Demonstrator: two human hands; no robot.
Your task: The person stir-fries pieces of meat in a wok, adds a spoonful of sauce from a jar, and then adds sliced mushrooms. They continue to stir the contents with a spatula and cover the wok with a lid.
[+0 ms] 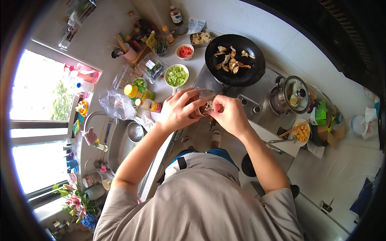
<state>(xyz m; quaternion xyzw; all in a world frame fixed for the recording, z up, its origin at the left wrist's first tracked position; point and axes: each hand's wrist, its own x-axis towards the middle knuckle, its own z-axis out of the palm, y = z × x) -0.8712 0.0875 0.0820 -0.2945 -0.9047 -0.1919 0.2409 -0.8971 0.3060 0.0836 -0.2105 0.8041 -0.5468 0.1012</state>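
Note:
My left hand (183,108) is closed around a reddish-brown jar (197,111), tilted in front of me, with a round lid (207,94) beside its mouth. At the jar's opening, the pinched fingers of my right hand (228,114) touch pale and brown bits (208,105); whether they grip any cannot be told. Beyond the hands, a black wok (256,72) on the stove holds browned pieces of food (232,63). To the left stands a white handled bowl of chopped green vegetable (177,76).
A steel pot with a glass lid (296,94) stands right of the wok. A bowl of yellow chunks (301,132) has chopsticks and a utensil across it. Seasoning bottles (147,104) and a plastic bag (117,105) crowd the counter by the sink (116,150). A bowl of red pieces (185,52) sits farther back.

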